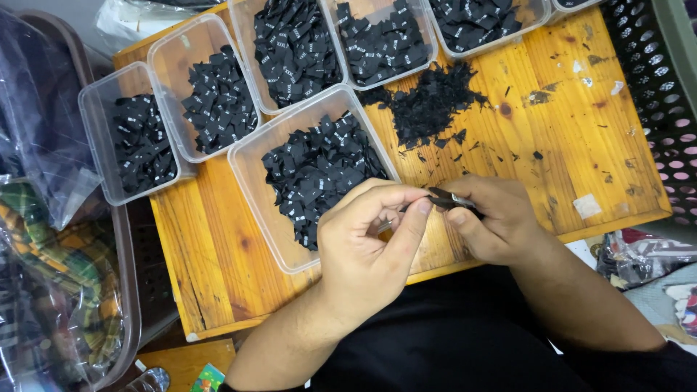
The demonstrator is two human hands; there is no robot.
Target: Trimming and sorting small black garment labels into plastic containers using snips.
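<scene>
Both hands [428,218] pinching black label [454,200], seemingly lengthwise left-right.

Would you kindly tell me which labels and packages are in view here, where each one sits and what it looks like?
Black woven labels: small folded tags with white marks, heaped in a clear tub at the board's centre.
More labels: the same black tags, in clear tubs along the board's far edge.
Loose black scraps: a pile lying directly on the wooden board.
Plastic bags: clear, holding patterned fabric, at the left.
Right hand and left hand: pinching one dark strip.
</scene>
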